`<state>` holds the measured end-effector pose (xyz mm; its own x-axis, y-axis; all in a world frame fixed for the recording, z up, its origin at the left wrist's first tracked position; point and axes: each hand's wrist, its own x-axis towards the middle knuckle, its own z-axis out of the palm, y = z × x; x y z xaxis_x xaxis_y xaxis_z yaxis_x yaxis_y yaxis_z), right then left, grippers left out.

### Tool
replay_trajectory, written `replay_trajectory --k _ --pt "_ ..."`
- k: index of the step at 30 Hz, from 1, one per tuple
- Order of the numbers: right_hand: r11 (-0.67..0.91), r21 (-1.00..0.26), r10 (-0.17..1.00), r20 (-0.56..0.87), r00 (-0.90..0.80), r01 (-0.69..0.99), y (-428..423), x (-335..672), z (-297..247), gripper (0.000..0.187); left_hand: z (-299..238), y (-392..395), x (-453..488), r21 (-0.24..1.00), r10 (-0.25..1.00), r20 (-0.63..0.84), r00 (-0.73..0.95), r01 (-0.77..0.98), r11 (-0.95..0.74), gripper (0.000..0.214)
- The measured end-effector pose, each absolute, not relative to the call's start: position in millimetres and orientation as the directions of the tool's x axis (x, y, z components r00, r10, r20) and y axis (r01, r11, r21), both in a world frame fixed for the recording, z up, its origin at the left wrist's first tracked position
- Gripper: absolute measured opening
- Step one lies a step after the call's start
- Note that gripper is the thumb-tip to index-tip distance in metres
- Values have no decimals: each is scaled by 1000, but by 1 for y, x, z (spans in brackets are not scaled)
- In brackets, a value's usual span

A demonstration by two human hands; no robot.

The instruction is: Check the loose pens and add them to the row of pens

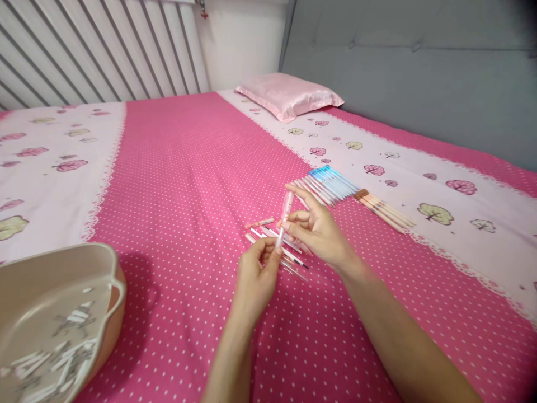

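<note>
A slim pale pink pen (287, 208) is held upright and slightly tilted between my two hands, above the bedspread. My left hand (255, 274) pinches its lower end. The fingers of my right hand (321, 230) are closed around its upper part, with the index finger at the top. Below and behind the hands lie loose pen parts (298, 258): thin white and clear tubes, one with a dark tip, partly covered by my fingers. An orange-pink printed piece (259, 223) rests just beyond my left hand.
Past my right hand, pens lie in rows: pale pink ones (315, 193), blue ones (335, 182) and brown-topped ones (386, 211). A beige basin (113, 257) at lower left contains small white and grey pieces (78, 316). Further back are a pink pillow (289, 92) and grey headboard (403, 84).
</note>
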<state>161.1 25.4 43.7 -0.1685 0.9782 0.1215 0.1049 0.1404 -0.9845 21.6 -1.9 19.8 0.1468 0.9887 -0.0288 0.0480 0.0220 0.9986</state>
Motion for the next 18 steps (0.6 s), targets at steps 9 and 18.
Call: replay_trajectory --k 9,18 --pt "142 -988 974 129 -184 56 25 161 44 65 17 -2 21 998 990 -31 139 65 23 17" --pt "122 -992 975 124 -182 -23 27 161 40 68 19 -2 20 995 986 -46 163 96 31 20"
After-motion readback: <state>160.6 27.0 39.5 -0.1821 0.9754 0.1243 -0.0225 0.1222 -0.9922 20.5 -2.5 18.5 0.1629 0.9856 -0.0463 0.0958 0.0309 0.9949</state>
